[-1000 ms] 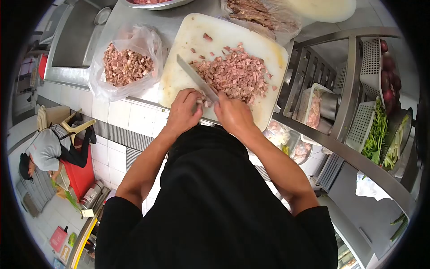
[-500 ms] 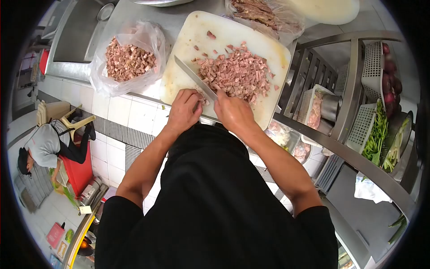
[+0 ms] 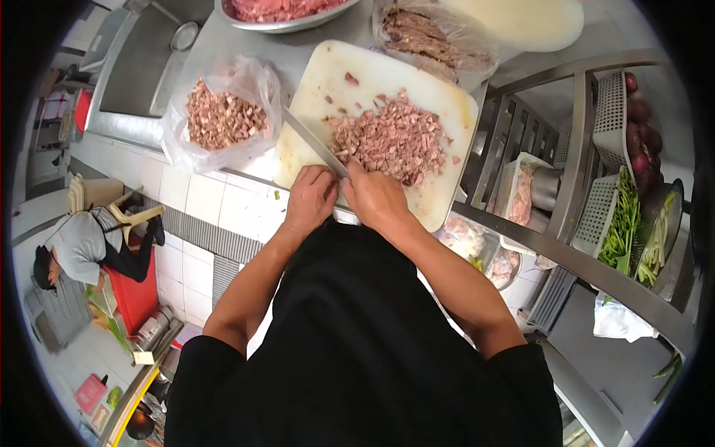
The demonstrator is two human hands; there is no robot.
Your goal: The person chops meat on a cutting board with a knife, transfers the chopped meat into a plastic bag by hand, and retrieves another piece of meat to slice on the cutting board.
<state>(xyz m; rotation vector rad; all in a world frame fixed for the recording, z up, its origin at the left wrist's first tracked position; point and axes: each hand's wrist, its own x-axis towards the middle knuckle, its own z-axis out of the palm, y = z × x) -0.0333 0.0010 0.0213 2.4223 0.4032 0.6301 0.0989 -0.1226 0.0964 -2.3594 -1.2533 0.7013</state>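
My right hand point(image 3: 376, 197) grips a kitchen knife point(image 3: 316, 143), whose long blade slants up and left across the white cutting board point(image 3: 322, 68). My left hand point(image 3: 311, 197) is closed, its fingers curled down on the board's near edge beside the blade. Whatever lies under those fingertips is hidden. Just beyond the knife spreads a pile of diced pinkish-brown meat point(image 3: 391, 140), with a few stray bits toward the far left of the board. Left of the board, an open plastic bag point(image 3: 176, 123) holds more diced meat point(image 3: 223, 118).
A metal bowl point(image 3: 294, 27) of red meat and a bag of dark meat strips point(image 3: 421, 39) stand beyond the board. A sink point(image 3: 138, 71) lies far left. Metal shelving with green vegetables point(image 3: 622, 223) is on the right. Another person point(image 3: 78, 242) sits at the left.
The view has shifted, bringing the bowl of red meat into sight. Small meat pieces seen beside my left hand are no longer visible. Both hands stay close together at the knife.
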